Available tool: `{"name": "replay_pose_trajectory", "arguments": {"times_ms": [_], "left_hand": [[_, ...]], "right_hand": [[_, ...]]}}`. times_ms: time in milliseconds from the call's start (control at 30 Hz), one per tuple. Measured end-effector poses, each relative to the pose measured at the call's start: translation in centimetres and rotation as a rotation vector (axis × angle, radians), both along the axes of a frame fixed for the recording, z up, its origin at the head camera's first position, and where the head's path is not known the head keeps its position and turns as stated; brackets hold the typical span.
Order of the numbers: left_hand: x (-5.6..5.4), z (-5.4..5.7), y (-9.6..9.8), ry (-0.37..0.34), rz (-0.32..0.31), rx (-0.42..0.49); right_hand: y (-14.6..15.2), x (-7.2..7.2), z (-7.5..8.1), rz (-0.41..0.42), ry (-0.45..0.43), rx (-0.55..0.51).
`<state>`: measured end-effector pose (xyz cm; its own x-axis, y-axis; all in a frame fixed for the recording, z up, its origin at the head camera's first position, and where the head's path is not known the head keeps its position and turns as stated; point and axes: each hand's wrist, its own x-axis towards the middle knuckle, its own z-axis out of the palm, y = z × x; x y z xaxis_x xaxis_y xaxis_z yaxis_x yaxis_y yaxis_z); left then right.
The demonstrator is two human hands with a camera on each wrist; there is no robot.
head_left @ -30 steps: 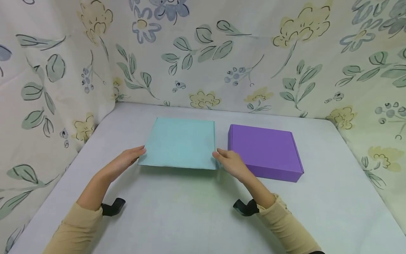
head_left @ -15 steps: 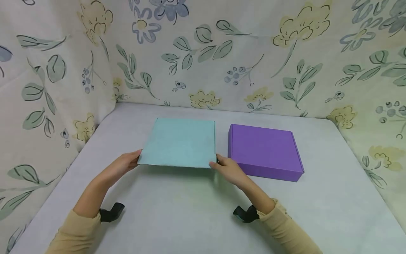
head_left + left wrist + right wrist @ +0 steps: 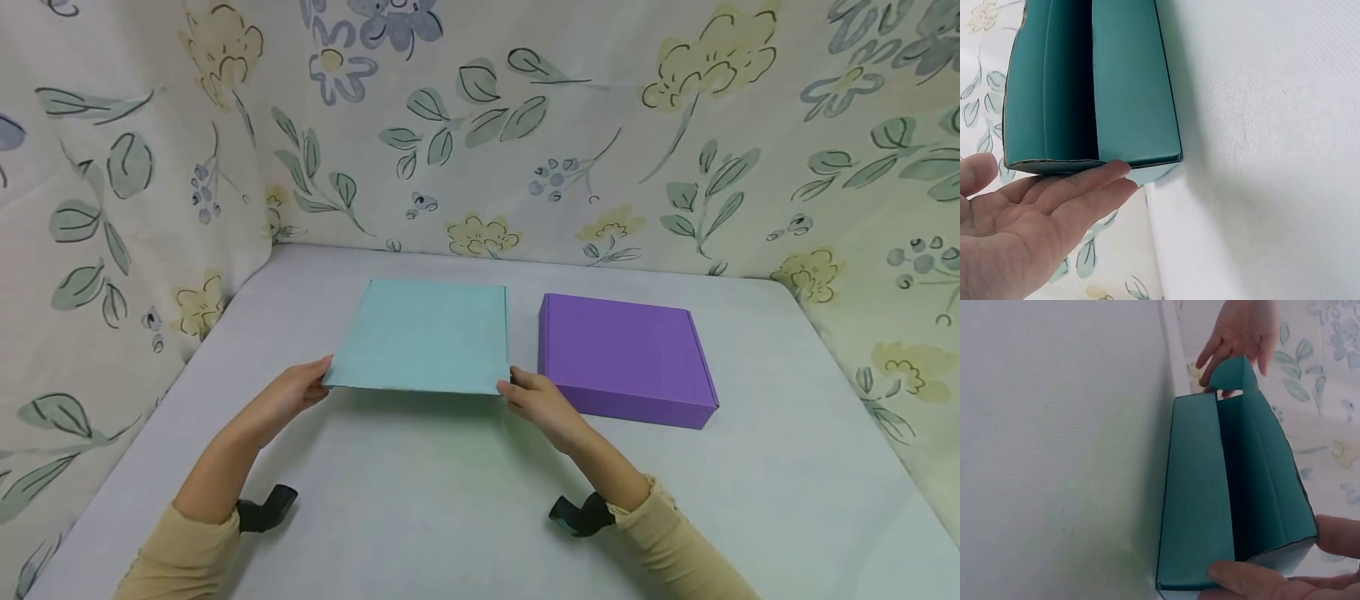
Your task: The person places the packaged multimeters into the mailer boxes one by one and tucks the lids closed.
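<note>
A turquoise cardboard box (image 3: 427, 333) lies left of centre on the white table in the head view, its lid sloping with the front edge raised. In the left wrist view a dark gap shows between the lid (image 3: 1025, 94) and the front wall (image 3: 1135, 81). My left hand (image 3: 291, 392) rests straight fingers along the box's left side, thumb apart from the lid. At the front right corner, my right hand (image 3: 543, 408) grips the box, fingers curled onto the front wall and thumb at the lid. A rounded flap (image 3: 1229, 375) stands at the far end in the right wrist view.
A closed purple box (image 3: 630, 350) sits right of the turquoise one, close behind my right hand. White cloth covers the table (image 3: 420, 500). Floral curtains (image 3: 480, 125) hang along the back and both sides.
Both hands have come slightly toward me, and my left fingers have slid lower at the box's side. My right hand has taken hold of the front corner. The lid's front edge sits slightly higher.
</note>
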<state>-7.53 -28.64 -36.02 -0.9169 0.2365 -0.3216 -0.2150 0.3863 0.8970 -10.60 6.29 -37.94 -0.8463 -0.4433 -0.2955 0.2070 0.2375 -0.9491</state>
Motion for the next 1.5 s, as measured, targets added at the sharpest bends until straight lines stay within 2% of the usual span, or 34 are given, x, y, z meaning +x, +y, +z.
{"name": "replay_pose_trajectory", "arguments": {"times_ms": [267,633,1033,1333,1500], "left_hand": [[0.2,-0.1,0.1,0.017,0.005,0.002],[0.3,-0.4,0.2,0.035,0.002,-0.027],[0.5,-0.5,0.6,0.048,0.016,-0.039],[0.6,-1.2,0.2,0.073,0.024,0.0],[0.7,-1.2,0.2,0.096,0.021,-0.005]], "right_hand": [[0.4,0.2,-0.6,0.029,0.063,0.052],[0.7,-0.1,-1.4,0.058,0.119,0.029],[0.4,-0.2,-2.0,-0.009,0.144,0.078],[0.3,0.1,-1.9,-0.003,0.198,0.108],[0.2,0.2,-1.9,-0.018,0.211,0.126]]}}
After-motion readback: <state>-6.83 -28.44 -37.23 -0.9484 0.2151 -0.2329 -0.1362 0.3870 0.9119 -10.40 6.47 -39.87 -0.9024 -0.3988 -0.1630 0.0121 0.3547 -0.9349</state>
